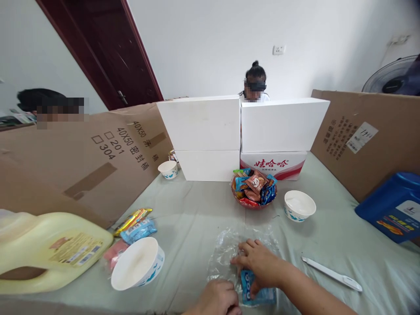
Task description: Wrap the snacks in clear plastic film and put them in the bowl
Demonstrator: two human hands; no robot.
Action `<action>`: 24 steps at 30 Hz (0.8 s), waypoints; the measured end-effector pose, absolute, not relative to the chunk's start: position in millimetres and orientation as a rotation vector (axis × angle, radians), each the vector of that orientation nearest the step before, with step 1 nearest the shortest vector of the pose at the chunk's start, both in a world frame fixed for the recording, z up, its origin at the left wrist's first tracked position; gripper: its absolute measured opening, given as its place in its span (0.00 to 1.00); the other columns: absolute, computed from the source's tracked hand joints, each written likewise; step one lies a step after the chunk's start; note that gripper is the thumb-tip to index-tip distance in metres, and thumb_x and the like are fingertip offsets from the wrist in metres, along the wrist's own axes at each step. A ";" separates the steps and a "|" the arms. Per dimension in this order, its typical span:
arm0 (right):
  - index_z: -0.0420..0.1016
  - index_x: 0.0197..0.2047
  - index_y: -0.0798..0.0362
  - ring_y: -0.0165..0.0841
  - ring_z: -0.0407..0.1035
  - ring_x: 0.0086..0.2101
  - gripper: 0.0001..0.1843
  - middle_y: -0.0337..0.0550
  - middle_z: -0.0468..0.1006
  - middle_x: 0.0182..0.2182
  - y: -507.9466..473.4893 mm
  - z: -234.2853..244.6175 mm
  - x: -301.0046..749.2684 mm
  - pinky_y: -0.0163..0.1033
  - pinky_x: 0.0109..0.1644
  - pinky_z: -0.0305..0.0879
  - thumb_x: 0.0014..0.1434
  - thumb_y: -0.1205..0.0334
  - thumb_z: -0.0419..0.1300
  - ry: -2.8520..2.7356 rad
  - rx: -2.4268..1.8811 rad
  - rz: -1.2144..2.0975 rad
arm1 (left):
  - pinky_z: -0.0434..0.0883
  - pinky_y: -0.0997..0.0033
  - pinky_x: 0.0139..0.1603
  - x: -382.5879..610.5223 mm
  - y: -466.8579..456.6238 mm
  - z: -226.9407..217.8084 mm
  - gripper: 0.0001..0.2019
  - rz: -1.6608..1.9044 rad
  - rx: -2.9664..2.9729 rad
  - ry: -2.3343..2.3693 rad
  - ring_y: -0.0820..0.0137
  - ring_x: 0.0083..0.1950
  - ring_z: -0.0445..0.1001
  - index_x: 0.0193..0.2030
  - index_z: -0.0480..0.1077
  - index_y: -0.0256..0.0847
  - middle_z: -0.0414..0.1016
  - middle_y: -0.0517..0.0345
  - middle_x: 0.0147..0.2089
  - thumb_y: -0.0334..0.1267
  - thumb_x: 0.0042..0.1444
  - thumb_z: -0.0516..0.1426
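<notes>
A clear plastic bag (pixel 226 245) lies crumpled on the pale green tablecloth near the front edge. A blue snack packet (pixel 251 288) sits inside it. My right hand (pixel 259 262) rests on top of the bag and the packet, fingers stretched out flat and pointing left. My left hand (pixel 216 301) is at the bottom edge of the view, curled closed at the bag's near edge, right beside the packet.
Other things on the table: - a red bowl of wrapped snacks (pixel 254 190) - three white paper bowls (pixel 300 205) (pixel 138 264) (pixel 168 169) - loose snack packets (pixel 138 225) - a yellow jug (pixel 49 249) - a blue container (pixel 393 205) - a white flat tool (pixel 331 273) White boxes (pixel 239 131) and cardboard walls surround it. People sit behind.
</notes>
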State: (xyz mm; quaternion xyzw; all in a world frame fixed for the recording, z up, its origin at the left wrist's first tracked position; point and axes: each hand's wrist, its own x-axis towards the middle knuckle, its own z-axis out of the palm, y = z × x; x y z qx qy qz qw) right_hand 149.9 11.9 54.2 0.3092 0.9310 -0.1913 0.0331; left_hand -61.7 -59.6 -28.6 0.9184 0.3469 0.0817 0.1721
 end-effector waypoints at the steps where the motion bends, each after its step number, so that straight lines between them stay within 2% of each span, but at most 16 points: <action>1: 0.67 0.59 0.38 0.49 0.61 0.52 0.40 0.49 0.66 0.54 11.6 53.8 152.4 0.54 0.54 0.57 0.42 0.47 0.71 2.866 0.938 -0.589 | 0.63 0.77 0.31 -60.9 -58.7 -31.0 0.09 0.229 2.594 1.011 0.73 0.30 0.70 0.29 0.74 0.43 0.73 0.62 0.27 0.43 0.57 0.59; 4: 0.73 0.49 0.44 0.47 0.63 0.49 0.31 0.47 0.69 0.47 9.6 56.9 161.1 0.49 0.51 0.60 0.41 0.48 0.72 2.838 1.002 -0.569 | 0.62 0.78 0.29 -58.6 -56.6 -36.1 0.08 0.220 2.576 1.074 0.73 0.29 0.70 0.29 0.75 0.43 0.73 0.62 0.27 0.42 0.56 0.60; 6: 0.74 0.45 0.47 0.44 0.65 0.46 0.28 0.46 0.69 0.44 7.6 60.6 169.3 0.45 0.47 0.62 0.41 0.51 0.73 2.812 1.116 -0.569 | 0.62 0.79 0.30 -58.1 -56.8 -35.8 0.06 0.221 2.568 1.084 0.73 0.30 0.71 0.30 0.75 0.42 0.74 0.62 0.28 0.40 0.55 0.61; 11: 0.69 0.45 0.48 0.37 0.68 0.42 0.24 0.43 0.68 0.48 -2.7 62.7 199.2 0.40 0.45 0.63 0.44 0.61 0.70 2.815 1.469 -0.795 | 0.63 0.79 0.31 -58.4 -59.0 -33.0 0.04 0.226 2.546 1.092 0.74 0.30 0.71 0.30 0.74 0.42 0.74 0.63 0.29 0.38 0.52 0.63; 14: 0.68 0.42 0.48 0.33 0.68 0.41 0.17 0.39 0.70 0.43 -7.7 61.6 218.0 0.37 0.46 0.63 0.47 0.67 0.64 2.860 1.567 -1.041 | 0.62 0.80 0.29 -57.9 -57.6 -40.2 0.04 0.231 2.543 1.105 0.74 0.29 0.70 0.29 0.74 0.42 0.73 0.63 0.28 0.38 0.53 0.62; 17: 0.68 0.40 0.49 0.34 0.69 0.39 0.13 0.39 0.72 0.39 4.1 69.0 237.5 0.38 0.44 0.65 0.49 0.61 0.61 2.897 1.845 -1.252 | 0.61 0.80 0.28 -57.1 -55.4 -49.5 0.07 0.257 2.530 1.103 0.75 0.29 0.69 0.28 0.73 0.42 0.72 0.63 0.27 0.40 0.55 0.60; 19: 0.67 0.42 0.49 0.35 0.69 0.35 0.16 0.40 0.73 0.37 27.4 80.5 251.4 0.40 0.40 0.67 0.51 0.53 0.60 2.776 2.323 -1.248 | 0.60 0.80 0.27 -56.2 -54.7 -52.7 0.09 0.271 2.510 1.117 0.75 0.28 0.69 0.28 0.73 0.42 0.72 0.63 0.27 0.41 0.56 0.60; 22: 0.66 0.49 0.50 0.38 0.71 0.36 0.22 0.43 0.75 0.37 81.7 101.5 267.0 0.41 0.39 0.68 0.54 0.46 0.56 2.279 3.084 -0.856 | 0.59 0.80 0.27 -54.0 -54.5 -51.4 0.09 0.269 2.477 1.146 0.75 0.28 0.68 0.27 0.73 0.41 0.72 0.63 0.27 0.42 0.56 0.60; 24: 0.67 0.51 0.52 0.41 0.70 0.41 0.23 0.48 0.74 0.41 122.5 111.3 267.5 0.43 0.44 0.67 0.55 0.49 0.56 2.145 3.180 -0.712 | 0.58 0.80 0.27 -52.6 -54.3 -48.7 0.09 0.266 2.452 1.147 0.75 0.27 0.67 0.27 0.72 0.41 0.72 0.63 0.27 0.41 0.56 0.60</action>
